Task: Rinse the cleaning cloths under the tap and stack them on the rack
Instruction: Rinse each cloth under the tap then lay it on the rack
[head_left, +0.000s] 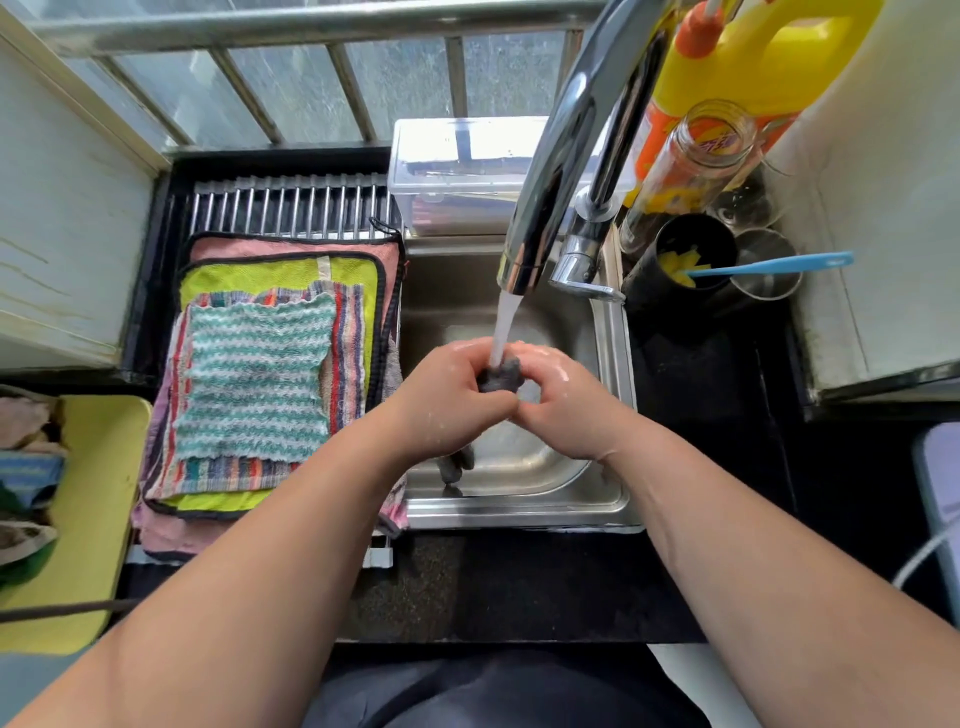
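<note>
Over the steel sink (610, 364), my left hand (449, 397) and my right hand (558, 395) both grip a bunched dark grey cloth (500, 375). Water from the chrome tap (550, 171) runs straight onto it. A tail of the cloth hangs below my left hand (457, 465). On the metal rack (291, 205) to the left lies a flat stack of cloths: a teal-and-white wavy one (254, 374) on top, then a multicolour striped one (348, 364), a yellow-green one (270, 273) and a pink one (291, 247).
A yellow tray (98, 499) at the far left holds several more crumpled cloths (26, 467). A clear plastic box (457, 171) stands behind the sink. A yellow detergent jug (743, 67), a glass jar (691, 156) and a black cup with a blue-handled utensil (769, 266) stand right of the tap.
</note>
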